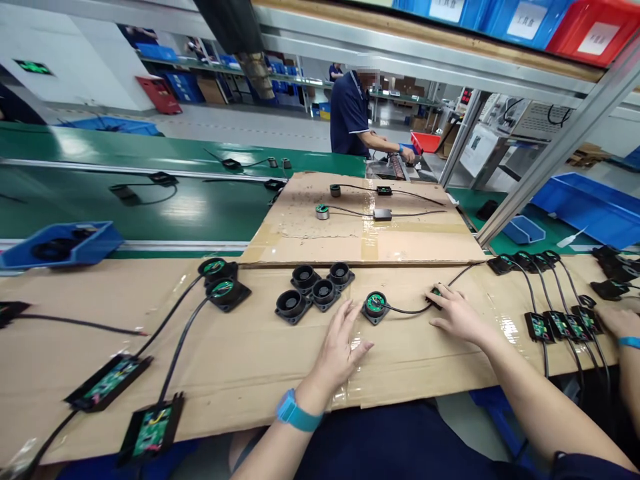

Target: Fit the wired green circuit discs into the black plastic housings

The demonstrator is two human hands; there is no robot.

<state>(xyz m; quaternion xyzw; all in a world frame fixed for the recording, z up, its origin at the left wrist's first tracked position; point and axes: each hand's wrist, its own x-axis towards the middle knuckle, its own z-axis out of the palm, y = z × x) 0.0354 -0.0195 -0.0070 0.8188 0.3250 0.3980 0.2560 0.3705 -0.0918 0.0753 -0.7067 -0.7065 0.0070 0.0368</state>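
Observation:
My left hand (341, 343) lies flat on the cardboard-covered bench (250, 360), fingers stretched toward a round black housing with a green circuit board (375, 305). It holds nothing. A thin black cable (407, 310) runs from that housing to my right hand (454, 313). My right hand's fingers rest curled over a small black part (436, 293) at the cable's other end. Several empty black housings (315, 291) sit just left of the green one.
Two wired assemblies with open green boards (107, 382) lie at the left. More wired units (560, 325) lie at the right, by another person's hand (620, 320). A raised cardboard sheet (360, 233) holds two units. A blue bin (65, 243) sits by the green conveyor (150, 207). A co-worker (353, 117) stands behind.

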